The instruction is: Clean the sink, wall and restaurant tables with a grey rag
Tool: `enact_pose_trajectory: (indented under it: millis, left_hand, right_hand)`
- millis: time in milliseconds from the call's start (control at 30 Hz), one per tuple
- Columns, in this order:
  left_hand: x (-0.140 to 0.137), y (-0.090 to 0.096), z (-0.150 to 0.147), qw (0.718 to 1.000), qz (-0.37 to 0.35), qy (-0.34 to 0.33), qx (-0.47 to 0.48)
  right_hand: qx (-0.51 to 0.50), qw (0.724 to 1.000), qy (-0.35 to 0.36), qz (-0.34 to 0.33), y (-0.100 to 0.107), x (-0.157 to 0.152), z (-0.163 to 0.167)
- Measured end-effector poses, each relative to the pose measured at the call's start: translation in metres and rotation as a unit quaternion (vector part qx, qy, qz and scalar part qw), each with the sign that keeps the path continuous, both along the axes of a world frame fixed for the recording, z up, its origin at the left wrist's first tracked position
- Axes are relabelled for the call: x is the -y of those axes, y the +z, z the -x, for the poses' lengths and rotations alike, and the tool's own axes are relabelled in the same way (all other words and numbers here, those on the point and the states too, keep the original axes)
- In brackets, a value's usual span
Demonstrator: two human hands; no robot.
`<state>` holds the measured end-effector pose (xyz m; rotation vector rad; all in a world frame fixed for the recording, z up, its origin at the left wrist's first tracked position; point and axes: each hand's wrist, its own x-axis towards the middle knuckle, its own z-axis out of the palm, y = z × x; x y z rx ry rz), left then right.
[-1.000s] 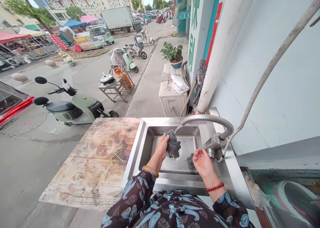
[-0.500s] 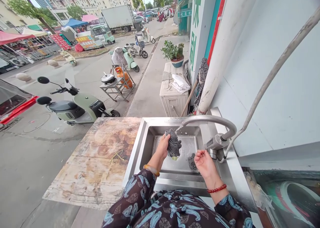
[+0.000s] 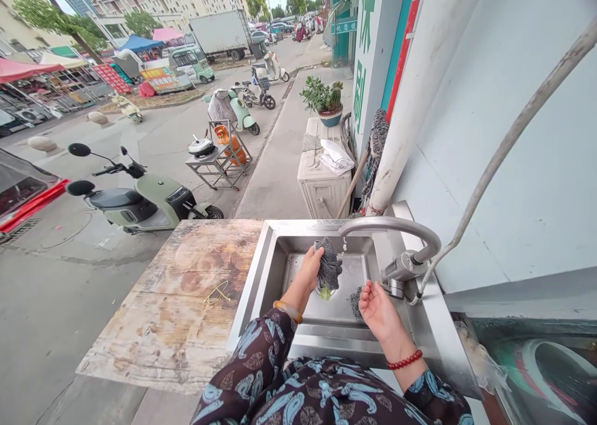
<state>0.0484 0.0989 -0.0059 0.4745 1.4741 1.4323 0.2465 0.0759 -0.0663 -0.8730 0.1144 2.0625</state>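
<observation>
Left hand (image 3: pixel 311 268): the fingers are clamping on one end of a dark grey knitted cloth (image 3: pixel 329 268), pinching it along its left edge. The cloth is hanging over the basin of a steel sink (image 3: pixel 259 275), and its lower part is drooping above the base. A pale green scrap (image 3: pixel 325 294) is showing directly below the cloth's lower edge; whether the two are touching cannot be determined from this angle. An amber-coloured bangle (image 3: pixel 288 311) is encircling the left wrist.

Right hand (image 3: pixel 375 307): the fingers are lying close together and curling loosely towards the upturned palm. The hand is hovering over the right side of the basin, near the tap (image 3: pixel 405 267). A second grey knitted piece (image 3: pixel 355 302) is resting in the basin just beside it, partly disappearing behind the fingers; contact cannot be confirmed. A red beaded bracelet (image 3: pixel 405 360) is circling the right wrist.

Water (image 3: pixel 344 246) is running from the spout and falling just beside the cloth.

Surroundings: a worn wooden tabletop (image 3: pixel 149 331) is adjoining the sink on the left, and a yellow-green strand (image 3: pixel 217 294) is lying looped upon it. A potted plant (image 3: pixel 329 101) and a folded white cloth (image 3: pixel 336 157) are sitting on a pale casing (image 3: pixel 324 195) beyond the sink.
</observation>
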Motion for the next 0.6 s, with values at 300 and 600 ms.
enact_pose_trajectory:
  millis: [300,600]
  left_hand:
    - [0.001,0.017,-0.010,0.994,-0.018,-0.074,-0.075]
    - [0.007,0.040,-0.007,0.999,-0.022,0.006,-0.030]
  right_hand:
    - [0.202,0.952,0.021,-0.227,0.040,0.003,0.008]
    - [0.272,0.917,-0.023,-0.290,0.052,-0.020,0.044]
